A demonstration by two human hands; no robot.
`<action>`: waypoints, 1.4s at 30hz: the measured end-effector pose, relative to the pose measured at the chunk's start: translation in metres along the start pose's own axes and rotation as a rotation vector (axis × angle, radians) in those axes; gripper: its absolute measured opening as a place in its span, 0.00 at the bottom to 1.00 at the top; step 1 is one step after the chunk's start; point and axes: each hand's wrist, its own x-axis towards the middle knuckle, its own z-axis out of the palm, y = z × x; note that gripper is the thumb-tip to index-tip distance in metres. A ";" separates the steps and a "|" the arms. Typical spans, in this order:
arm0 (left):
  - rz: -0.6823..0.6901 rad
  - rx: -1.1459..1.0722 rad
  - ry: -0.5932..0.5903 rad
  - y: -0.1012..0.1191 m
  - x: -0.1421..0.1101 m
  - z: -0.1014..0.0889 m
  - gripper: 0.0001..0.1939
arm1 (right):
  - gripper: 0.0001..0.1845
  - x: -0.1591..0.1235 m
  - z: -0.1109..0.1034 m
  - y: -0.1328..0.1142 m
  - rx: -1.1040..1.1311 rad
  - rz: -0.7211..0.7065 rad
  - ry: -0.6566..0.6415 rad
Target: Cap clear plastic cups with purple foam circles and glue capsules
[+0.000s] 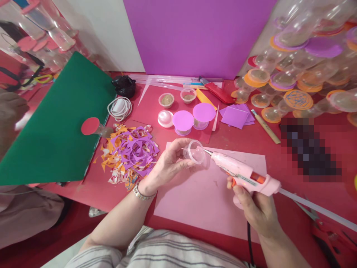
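Observation:
Between the fingers and thumb of my left hand (pixel 173 160) is a small clear plastic cup (pixel 196 152), its round rim turned toward me. My right hand (pixel 258 208) is closed round the handle of a pink glue gun (pixel 237 169), with a finger at its orange trigger. The metal nozzle points left and ends right at the cup's rim; I cannot tell whether it touches. A long glue stick (pixel 315 206) sticks out of the gun's back. Beneath both hands lies a pale pink sheet (pixel 200 201).
Purple and orange paper scraps (pixel 134 150) are heaped at left, beside a green board (pixel 61 126). Two purple-topped cup pieces (pixel 183 122) stand behind my hands, near sand-filled cups (pixel 166 100). Purple paper squares (pixel 236 116) and a wooden-handled cutter (pixel 266 127) lie right. Bottle shapes (pixel 298 74) are stacked far right.

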 end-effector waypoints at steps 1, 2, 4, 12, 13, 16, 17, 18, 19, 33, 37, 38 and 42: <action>0.007 -0.009 -0.002 0.000 0.000 0.000 0.24 | 0.12 -0.002 0.000 0.002 0.007 0.017 -0.008; 0.012 -0.017 -0.003 -0.001 0.001 0.000 0.24 | 0.12 -0.004 0.000 0.005 0.012 0.033 -0.012; 0.013 -0.023 -0.007 -0.001 0.001 -0.001 0.24 | 0.13 -0.006 0.000 0.008 0.015 0.054 -0.010; -0.005 -0.037 -0.014 0.004 0.001 -0.001 0.24 | 0.12 -0.009 -0.003 0.013 0.052 0.056 -0.036; -0.009 -0.031 -0.010 0.004 0.001 -0.001 0.24 | 0.13 -0.010 -0.004 0.012 0.052 0.054 -0.046; -0.004 -0.018 0.004 0.004 0.001 0.000 0.23 | 0.13 -0.011 -0.003 0.009 0.046 0.049 -0.049; 0.004 -0.019 0.010 0.004 0.000 0.000 0.23 | 0.14 -0.012 -0.002 0.007 0.038 0.056 -0.041; 0.007 -0.020 0.018 0.003 0.000 0.000 0.22 | 0.15 -0.012 -0.002 0.005 0.028 0.068 -0.032; 0.005 -0.018 0.025 0.002 0.000 0.000 0.22 | 0.16 -0.013 -0.001 0.003 0.018 0.083 -0.027; -0.034 -0.010 0.042 0.004 0.001 0.001 0.24 | 0.14 -0.015 0.001 -0.003 0.041 0.122 -0.041; -0.040 -0.023 0.032 0.002 0.001 0.000 0.25 | 0.13 -0.015 0.002 -0.001 0.010 0.103 -0.006; -0.040 -0.028 0.031 0.002 0.001 0.000 0.25 | 0.12 -0.015 0.001 0.001 0.000 0.083 0.003; -0.044 -0.022 0.027 0.002 0.000 -0.001 0.23 | 0.08 -0.011 -0.002 0.008 -0.037 -0.059 -0.021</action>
